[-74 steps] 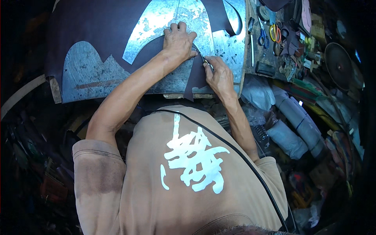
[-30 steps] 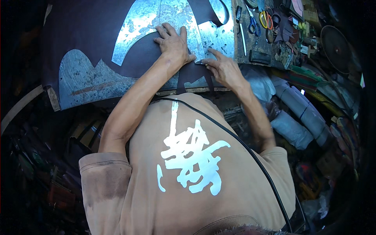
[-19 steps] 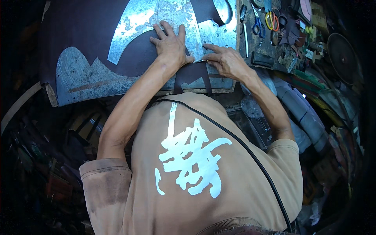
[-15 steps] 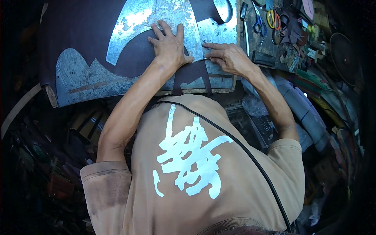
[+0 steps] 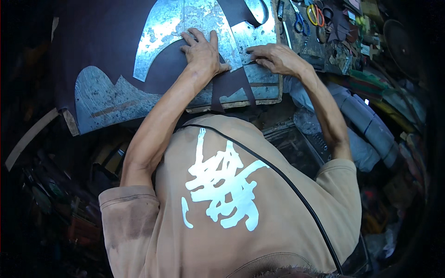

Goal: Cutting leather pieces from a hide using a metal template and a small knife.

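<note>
A shiny curved metal template (image 5: pixel 160 28) lies on a dark brown sheet (image 5: pixel 99 39) that looks like leather. My left hand (image 5: pixel 202 54) presses on the template with fingers spread, its thumb close to the template's near right corner. Just right of that corner is my right hand (image 5: pixel 278 60), its fingers bent and drawn together. Whatever they pinch is too small and dark to make out. Below my left hand, a cut, notched part of the brown sheet (image 5: pixel 222 88) reaches the table edge over a scuffed metal surface (image 5: pixel 111 99).
A curled dark strip (image 5: pixel 265 16) lies at the far side of the metal surface. Blue-handled scissors (image 5: pixel 301 25), orange-and-yellow-handled scissors (image 5: pixel 316 16) and scraps crowd the bench at far right. Wrapped grey rolls (image 5: pixel 359 116) stand beside my right arm. A black cable (image 5: pixel 296 185) crosses my shirt.
My right hand has moved slightly right and away from the template's corner. My left hand stays pressed on the template. The whole view has shifted a little.
</note>
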`<control>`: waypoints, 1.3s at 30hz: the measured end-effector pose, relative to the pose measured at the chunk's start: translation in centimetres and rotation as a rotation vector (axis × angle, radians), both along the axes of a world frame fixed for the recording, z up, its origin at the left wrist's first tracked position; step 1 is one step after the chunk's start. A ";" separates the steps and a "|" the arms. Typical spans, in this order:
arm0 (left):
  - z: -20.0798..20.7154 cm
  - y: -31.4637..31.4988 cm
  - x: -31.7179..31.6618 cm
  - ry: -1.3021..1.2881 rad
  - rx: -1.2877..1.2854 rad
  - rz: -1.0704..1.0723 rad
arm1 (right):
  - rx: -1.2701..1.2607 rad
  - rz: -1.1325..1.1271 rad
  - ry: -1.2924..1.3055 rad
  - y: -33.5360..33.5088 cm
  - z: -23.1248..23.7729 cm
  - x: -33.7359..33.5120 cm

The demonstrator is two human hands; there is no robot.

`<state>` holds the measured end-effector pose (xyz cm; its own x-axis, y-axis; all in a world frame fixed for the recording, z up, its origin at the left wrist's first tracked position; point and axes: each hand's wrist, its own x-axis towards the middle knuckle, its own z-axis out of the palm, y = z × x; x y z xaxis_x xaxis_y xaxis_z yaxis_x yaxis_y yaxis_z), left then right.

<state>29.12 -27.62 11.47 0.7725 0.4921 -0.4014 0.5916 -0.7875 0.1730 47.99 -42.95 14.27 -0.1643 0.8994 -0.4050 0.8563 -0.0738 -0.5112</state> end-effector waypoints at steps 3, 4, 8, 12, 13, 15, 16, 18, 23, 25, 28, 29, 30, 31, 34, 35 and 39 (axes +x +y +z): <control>0.8 2.5 0.2 0.021 0.044 -0.120 | 0.107 -0.419 -0.113 -3.5 0.8 -4.7; 0.9 4.3 0.4 0.022 -0.075 -0.125 | 0.075 -0.571 -0.141 -4.8 0.7 -7.4; 0.6 10.2 -0.4 -0.049 -0.291 -0.245 | 0.101 -0.958 -0.215 -6.4 -0.2 -15.8; -0.1 12.9 -0.8 -0.180 -0.486 -0.294 | 0.079 -1.305 -0.155 -5.3 -1.2 -18.1; 0.2 13.1 -0.9 -0.228 -0.552 -0.290 | 0.086 -1.319 -0.160 -5.3 -1.5 -18.3; 0.4 13.2 -1.1 -0.245 -0.579 -0.299 | -0.014 -1.360 -0.049 -5.4 -1.9 -18.6; -0.1 13.4 -1.0 -0.255 -0.586 -0.316 | 0.003 -1.362 -0.031 -5.5 -1.7 -19.3; -0.9 13.9 -0.7 -0.236 -0.566 -0.347 | 0.059 -1.296 0.023 -5.9 0.0 -20.8; -3.0 14.8 0.7 -0.097 -0.605 -0.378 | -0.015 -1.195 0.228 -6.9 7.5 -24.1; -3.1 14.2 0.5 -0.089 -0.580 -0.369 | 0.055 -1.084 0.278 -7.7 10.2 -24.8; -3.2 14.1 0.5 -0.148 -0.484 -0.481 | 0.295 -0.973 0.359 -7.4 14.4 -25.4; -3.5 14.6 0.4 -0.146 -0.478 -0.467 | 0.295 -0.960 0.366 -6.7 15.6 -24.9; -3.1 14.5 0.6 -0.126 -0.490 -0.505 | 0.368 -0.779 0.432 -6.5 17.0 -24.4; -2.6 14.5 0.6 -0.105 -0.501 -0.541 | 0.436 -0.594 0.494 -6.1 18.1 -24.1; -2.9 14.9 0.5 -0.077 -0.502 -0.546 | 0.628 -0.414 0.762 -3.8 19.9 -24.5; -2.9 15.1 0.6 -0.056 -0.519 -0.575 | 0.627 -0.411 0.758 -2.7 20.7 -24.7; 0.1 14.0 -2.4 -0.107 -0.551 -0.566 | 0.515 -0.194 0.820 0.8 21.8 -24.3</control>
<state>26.69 -13.63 11.57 0.8938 -0.2341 -0.3825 0.0860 -0.7477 0.6585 23.72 -42.16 36.08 -0.0503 0.9749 0.2168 0.2190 0.2225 -0.9500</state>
